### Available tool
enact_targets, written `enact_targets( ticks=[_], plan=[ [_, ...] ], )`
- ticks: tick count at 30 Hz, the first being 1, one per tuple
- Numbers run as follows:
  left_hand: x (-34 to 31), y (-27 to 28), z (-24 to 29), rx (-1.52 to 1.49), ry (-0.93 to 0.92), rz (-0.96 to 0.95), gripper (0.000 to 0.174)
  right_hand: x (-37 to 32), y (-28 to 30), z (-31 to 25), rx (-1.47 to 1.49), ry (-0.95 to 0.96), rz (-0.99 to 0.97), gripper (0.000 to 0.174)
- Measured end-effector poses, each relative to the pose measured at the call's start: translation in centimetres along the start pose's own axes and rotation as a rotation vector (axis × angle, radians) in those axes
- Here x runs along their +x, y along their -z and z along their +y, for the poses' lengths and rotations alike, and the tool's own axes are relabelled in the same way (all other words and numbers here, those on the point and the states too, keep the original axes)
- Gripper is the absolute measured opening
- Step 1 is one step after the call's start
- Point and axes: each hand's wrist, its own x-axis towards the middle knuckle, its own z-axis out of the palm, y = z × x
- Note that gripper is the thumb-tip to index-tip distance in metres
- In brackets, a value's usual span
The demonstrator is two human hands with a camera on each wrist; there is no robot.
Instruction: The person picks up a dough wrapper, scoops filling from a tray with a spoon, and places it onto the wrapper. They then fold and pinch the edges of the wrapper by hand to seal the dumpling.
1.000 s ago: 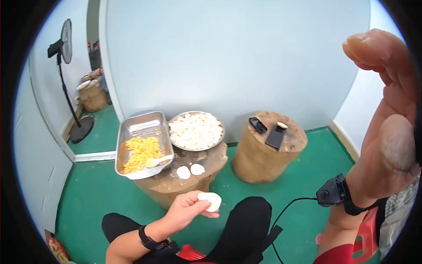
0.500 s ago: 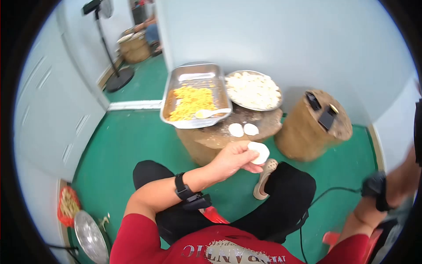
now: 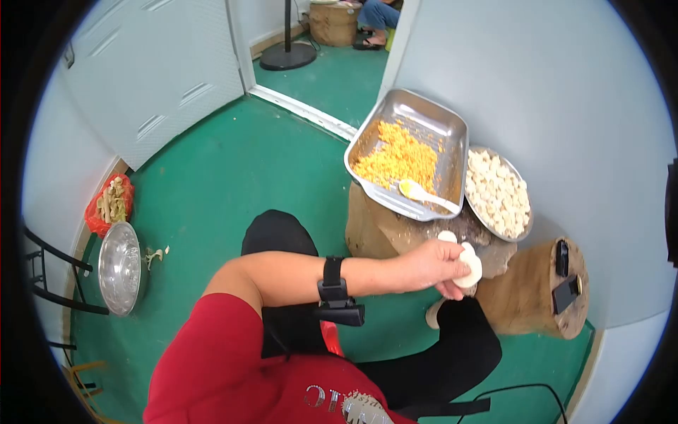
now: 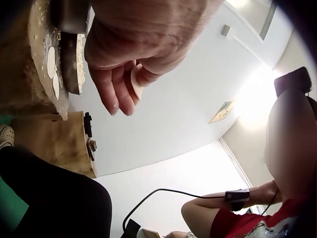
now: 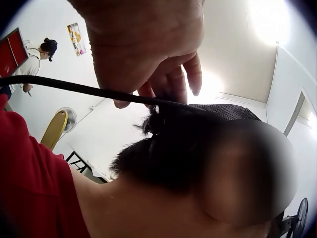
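Observation:
My left hand (image 3: 434, 267) pinches a round white dough wrapper (image 3: 469, 270) between thumb and fingers, beside the front of a wooden stump (image 3: 385, 230). In the left wrist view its edge shows as a pale sliver, and two more dough rounds (image 4: 51, 63) lie on the stump. A metal tray (image 3: 441, 120) there holds crumbly orange-yellow filling (image 3: 399, 159) and a white spoon (image 3: 424, 194). In the right wrist view my right hand (image 5: 148, 44) is up at the dark hair and black headgear (image 5: 228, 111), with some fingertips hidden there and a black cable crossing in front.
Right of the tray sits a round pan of pale chunks (image 3: 498, 194). A second stump (image 3: 526, 290) carries a phone (image 3: 565, 294) and a black case (image 3: 561, 258). On the left floor are a metal bowl (image 3: 120, 268) and a red bag (image 3: 109, 205). Another person (image 5: 34, 59) stands in the background.
The head view has swung left and down, so the stumps appear farther right. My right hand has left the head view. The left hand keeps its pinch on the dough wrapper.

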Motion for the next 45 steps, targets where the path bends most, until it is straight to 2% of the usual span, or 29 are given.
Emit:
enact_targets(
  ticks=[8,12,20,34,39,43,45],
  plan=[
    [0.2,0.4,-0.1,0.038,-0.055,-0.024,0.024,3.2,-1.3,2.0,0.304,0.157,0.152,0.049],
    [0.0,-0.1,0.7,0.054,-0.045,-0.008,0.024,3.9,-0.7,1.8,0.412,0.148,0.145,0.049],
    [-0.4,-0.7,0.6,0.037,-0.030,-0.003,0.025,2.1,0.9,0.5,0.610,-0.009,0.146,0.048],
    [-0.6,-1.0,1.2,0.065,-0.087,-0.019,0.021,-4.9,-1.7,0.7,1.077,-0.399,0.217,0.048],
    [-0.5,-0.3,1.7,0.091,-0.053,-0.006,0.022,-5.7,0.0,-0.1,1.139,-0.465,0.250,0.048],
    [-0.6,0.0,2.7,0.034,-0.070,0.074,0.022,-6.7,3.5,-3.0,1.111,-0.696,0.239,0.048],
    [-1.1,0.2,3.7,0.008,-0.099,0.090,0.022,-7.0,3.8,-3.4,1.136,-0.751,0.240,0.048]
  ],
)
